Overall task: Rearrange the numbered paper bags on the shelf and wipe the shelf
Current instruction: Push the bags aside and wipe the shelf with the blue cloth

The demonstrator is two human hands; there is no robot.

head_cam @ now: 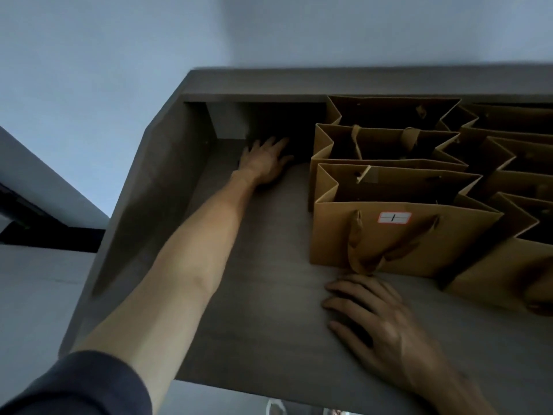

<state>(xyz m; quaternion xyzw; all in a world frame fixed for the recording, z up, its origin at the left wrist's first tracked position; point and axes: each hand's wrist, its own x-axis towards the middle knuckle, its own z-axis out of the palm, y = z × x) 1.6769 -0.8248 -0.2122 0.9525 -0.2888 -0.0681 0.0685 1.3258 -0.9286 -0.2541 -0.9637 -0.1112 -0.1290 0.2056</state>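
- Right now I have two hands on the shelf. My left hand reaches far back into the bare left part, fingers spread and flat on the board, holding nothing that I can see.
- My right hand lies palm down near the front edge, fingers loosely straight, gripping nothing; its fingertips sit just in front of the nearest bag's hanging handle.
- I count three brown paper bags in one row, front to back, right of my left hand: the bag labelled 1 is nearest, a second bag stands behind it, a third bag farthest back.
- More bags stand in a further row on the right, cut off by the frame edge, so I cannot count them surely.
- A dark sleeve covers my upper left arm; a pale wall rises behind.
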